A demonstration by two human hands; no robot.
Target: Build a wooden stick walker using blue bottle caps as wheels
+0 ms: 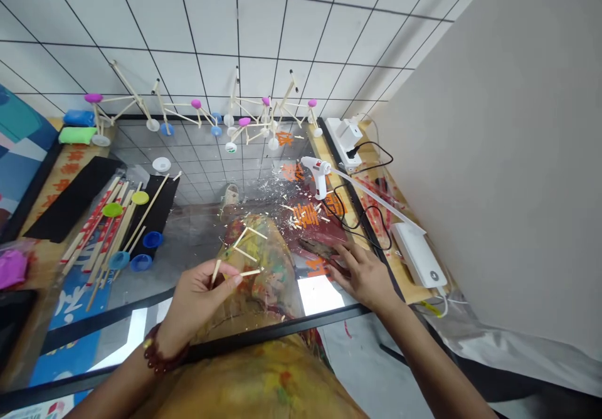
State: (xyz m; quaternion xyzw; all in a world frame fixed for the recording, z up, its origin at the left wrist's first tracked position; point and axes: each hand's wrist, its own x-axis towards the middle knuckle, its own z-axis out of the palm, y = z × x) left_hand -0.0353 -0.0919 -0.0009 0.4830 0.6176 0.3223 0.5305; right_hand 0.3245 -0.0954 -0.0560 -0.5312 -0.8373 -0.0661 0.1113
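Your left hand (197,293) has its grip pinched on short wooden sticks (251,273) at 6 o'clock on the glass desk (197,234). Your right hand (364,271) lies flat at 4 o'clock, grip released. The orange writing (305,215) is unreadable.

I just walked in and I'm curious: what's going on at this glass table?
A person's left hand pinches short wooden stick pieces above the glass table; the right hand rests flat on it. A white glue gun stands beyond, chopsticks and bottle caps lie at the left, and stick-and-cap models line the far edge.
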